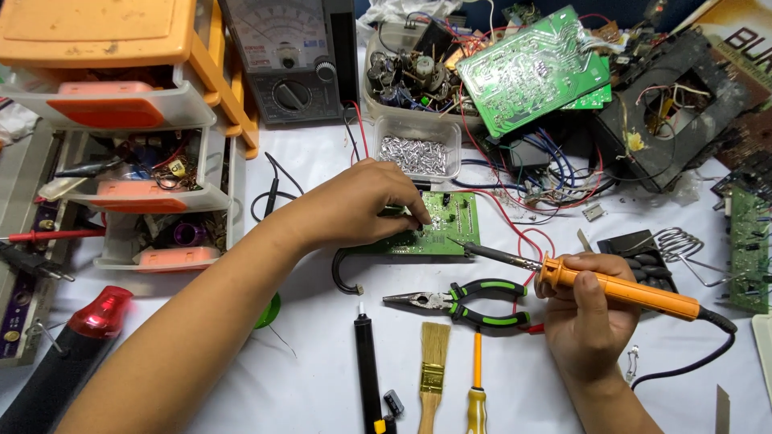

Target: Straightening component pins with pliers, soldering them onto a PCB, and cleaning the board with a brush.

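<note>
**Head view: hot iron tip at the edge of a small green board**

Head camera looks down on a white workbench (322, 386) crowded with electronics. Largest at the back left is an orange-and-white drawer cabinet (121, 120), with an analogue multimeter (289, 56) beside it and a big green circuit board (535, 68) propped over a tangle of wires. A clear tub of silvery parts (418, 153) sits just behind the work.

At centre lies the small green circuit board (438, 225), flat on the bench. The left hand (366, 205) rests on its left portion, fingers curled down and pinching at something on it (what they grip is too small to tell). The right hand (591, 309) is clenched around the orange soldering iron (619, 289), whose tip sits at the board's lower right edge.

Below lie green-handled pliers (470, 301), a black desoldering pump (367, 370), a paintbrush (433, 366) and a small screwdriver (476, 386).

Risks, as I judge them: the left fingertips are near the hot tip, so a slip could burn them; only that hand steadies the board, so it may skid; and the iron's cord (691, 362) could snag and jerk the tip.
</note>
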